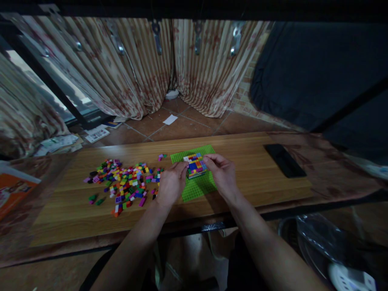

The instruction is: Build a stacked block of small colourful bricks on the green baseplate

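No text, label, brand or number can be read. Print is seen on the papers [97, 134] on the floor and on the orange box [13, 188] at the left edge, but it is too small and blurred to be made out.

Beyond the wooden table [257, 178] we see tiled floor [188, 131], striped curtains [136, 68], and a bright window [71, 99] far left.
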### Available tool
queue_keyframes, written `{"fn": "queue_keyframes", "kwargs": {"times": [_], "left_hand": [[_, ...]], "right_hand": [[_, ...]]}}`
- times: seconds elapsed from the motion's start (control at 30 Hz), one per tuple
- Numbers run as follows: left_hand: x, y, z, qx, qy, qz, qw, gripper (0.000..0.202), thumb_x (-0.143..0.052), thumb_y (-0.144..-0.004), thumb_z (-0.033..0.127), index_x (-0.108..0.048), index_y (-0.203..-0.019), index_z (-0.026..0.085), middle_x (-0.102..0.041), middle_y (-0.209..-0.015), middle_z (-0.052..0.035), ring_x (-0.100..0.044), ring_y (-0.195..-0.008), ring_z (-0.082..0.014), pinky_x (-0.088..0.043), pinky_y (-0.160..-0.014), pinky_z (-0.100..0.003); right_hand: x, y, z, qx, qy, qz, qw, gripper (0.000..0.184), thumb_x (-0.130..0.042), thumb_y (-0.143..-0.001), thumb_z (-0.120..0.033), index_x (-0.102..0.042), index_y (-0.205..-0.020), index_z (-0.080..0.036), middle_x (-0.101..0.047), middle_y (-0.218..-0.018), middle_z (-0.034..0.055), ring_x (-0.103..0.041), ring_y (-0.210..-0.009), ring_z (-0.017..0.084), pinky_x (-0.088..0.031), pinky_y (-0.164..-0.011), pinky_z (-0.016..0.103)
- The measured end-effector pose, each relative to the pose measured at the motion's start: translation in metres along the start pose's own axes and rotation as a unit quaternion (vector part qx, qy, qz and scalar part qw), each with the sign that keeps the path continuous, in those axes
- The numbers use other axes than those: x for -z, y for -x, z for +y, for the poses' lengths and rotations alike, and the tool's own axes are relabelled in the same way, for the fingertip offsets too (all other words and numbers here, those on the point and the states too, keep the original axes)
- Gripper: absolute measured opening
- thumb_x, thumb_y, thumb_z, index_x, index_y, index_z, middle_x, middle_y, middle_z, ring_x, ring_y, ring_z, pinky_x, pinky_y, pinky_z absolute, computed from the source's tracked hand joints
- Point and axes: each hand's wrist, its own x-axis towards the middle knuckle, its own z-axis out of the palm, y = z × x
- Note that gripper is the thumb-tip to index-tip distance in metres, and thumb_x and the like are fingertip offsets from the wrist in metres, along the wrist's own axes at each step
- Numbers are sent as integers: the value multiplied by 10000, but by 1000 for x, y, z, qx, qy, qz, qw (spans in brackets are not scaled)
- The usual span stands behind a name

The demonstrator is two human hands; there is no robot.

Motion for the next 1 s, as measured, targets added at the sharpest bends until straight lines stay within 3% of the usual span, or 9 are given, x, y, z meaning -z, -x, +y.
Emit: {"fn": "queue_keyframes", "kwargs": {"times": [0.2,0.43,0.63,1.0], "left_hand": [[1,0,4,-24,-83,9,996,194,-500,-900,236,-673,-984,209,-706,-979,-91,-661,-892,-231,-470,-837,-319],[7,1,8,19,-74,49,996,124,-524,-858,202,-596,-959,189,-689,-778,-24,-635,-603,-152,-475,-603,-242],[6,0,-3,-14,-6,66,998,108,-530,-854,197,-613,-922,187,-691,-807,-17,-659,-696,-140,-497,-655,-230],[7,1,-1,-94,-92,24,991,252,-482,-904,134,-686,-1040,192,-681,-892,-50,-647,-787,-151,-515,-750,-262]], "right_hand": [[0,1,0,-2,-3,-3,1000,165,-732,-690,-355,-729,-764,-207,-700,-706,1,-601,-647,142,-492,-657,299],[1,1,-1,-10,-11,-8,1000,143,-728,-700,-338,-733,-755,-206,-691,-689,-8,-586,-627,126,-472,-633,277],[0,1,-1,-13,-16,-10,1000,134,-734,-697,-333,-726,-750,-210,-685,-676,-14,-586,-612,121,-475,-625,273],[-2,1,-1,-14,-8,-12,1000,134,-726,-695,-325,-726,-747,-202,-699,-693,-3,-595,-626,129,-476,-632,275]]}}
